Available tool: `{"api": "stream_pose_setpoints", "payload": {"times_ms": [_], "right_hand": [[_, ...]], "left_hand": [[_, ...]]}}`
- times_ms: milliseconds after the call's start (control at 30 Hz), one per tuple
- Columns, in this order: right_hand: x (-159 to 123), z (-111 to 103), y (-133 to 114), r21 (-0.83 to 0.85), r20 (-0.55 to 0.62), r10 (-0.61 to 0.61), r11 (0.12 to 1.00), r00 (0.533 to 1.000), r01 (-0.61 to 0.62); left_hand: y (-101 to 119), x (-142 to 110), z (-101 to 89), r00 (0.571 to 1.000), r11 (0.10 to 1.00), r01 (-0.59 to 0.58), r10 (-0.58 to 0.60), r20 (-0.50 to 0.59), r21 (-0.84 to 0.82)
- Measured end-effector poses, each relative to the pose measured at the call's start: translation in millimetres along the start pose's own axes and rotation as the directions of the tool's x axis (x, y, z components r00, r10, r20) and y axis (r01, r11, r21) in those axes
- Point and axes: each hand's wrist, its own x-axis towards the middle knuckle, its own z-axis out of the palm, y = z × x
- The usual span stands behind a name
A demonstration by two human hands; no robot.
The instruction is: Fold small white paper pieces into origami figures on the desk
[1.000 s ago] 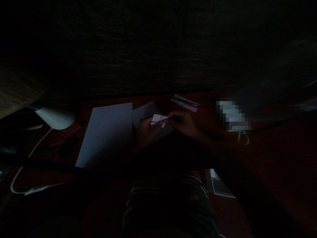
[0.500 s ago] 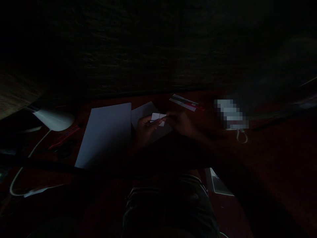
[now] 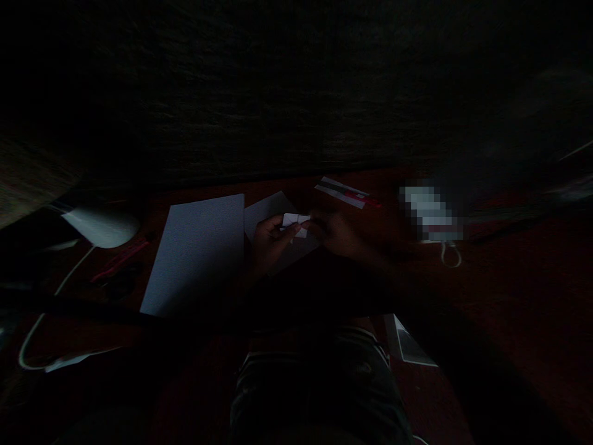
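Note:
A small folded piece of white paper (image 3: 295,220) is held up between my two hands at the middle of the view. My left hand (image 3: 272,242) pinches it from the left, thumb lying across its front. From the right, the fingertips of my right hand (image 3: 336,232) close on its edge; the dim light hides the exact finger placing. Beneath the hands lies a loose white sheet (image 3: 264,209), partly covered by them. A larger stack or sheet of white paper (image 3: 204,247) rests just to the left.
A red cutter-like tool (image 3: 368,201) lies on a pale strip (image 3: 331,186) beyond my right hand. At right is a blurred-out pale object (image 3: 430,213) with a cord loop. A white lamp-like cone (image 3: 104,225) with a cable stands left, near a red tool (image 3: 120,259).
The folded paper tilts slightly and its creased face shows a little differently between my fingers. Both hands stay in nearly the same place, and the picture is a bit darker.

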Motion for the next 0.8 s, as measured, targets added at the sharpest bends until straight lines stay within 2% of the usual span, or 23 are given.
{"api": "stream_pose_setpoints", "payload": {"times_ms": [300,600,800], "right_hand": [[2.5,3.6,0.1,0.188,-0.045,0.079,0.980,0.996,-0.069],[0.8,0.6,-0.5,0.335,0.007,0.194,0.924,0.981,-0.185],[0.9,0.7,-0.5,0.250,-0.023,0.124,0.961,0.992,-0.114]], "left_hand": [[-0.9,1.7,-1.2,0.999,1.000,0.005,-0.005,-0.033,0.015],[-4.1,3.9,0.4,0.996,1.000,0.023,-0.024,-0.091,-0.005],[-5.8,2.5,-1.7,0.998,0.999,0.018,-0.016,-0.069,0.029]]}}
